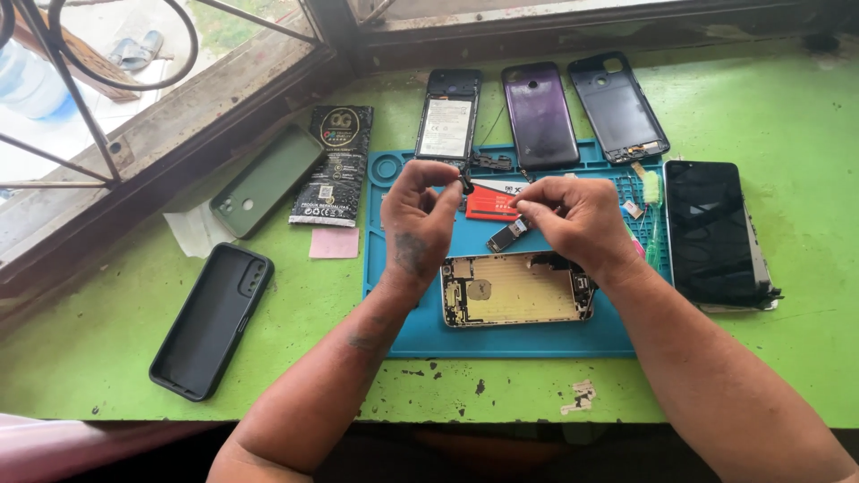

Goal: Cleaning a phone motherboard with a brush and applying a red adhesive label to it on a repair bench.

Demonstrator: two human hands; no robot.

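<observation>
Both hands hover over a blue repair mat (pixel 429 331). My left hand (pixel 417 219) pinches a tiny dark part (pixel 466 183) between thumb and fingers. My right hand (pixel 577 219) holds a thin tool whose tip (pixel 483 189) points at that part, and a small phone component (pixel 508 234) hangs from its fingers. Beneath the hands lies an opened gold phone chassis (pixel 512 290). A red card (pixel 488 206) sits on the mat behind the hands.
On the green table: a black phone case (pixel 212 319), a green case (pixel 266 181), a black packet (pixel 335 165), a pink note (pixel 334 242). Behind the mat lie an opened phone with its battery (pixel 446 116) and two back covers (pixel 539 114). A dark screen (pixel 713 233) lies right.
</observation>
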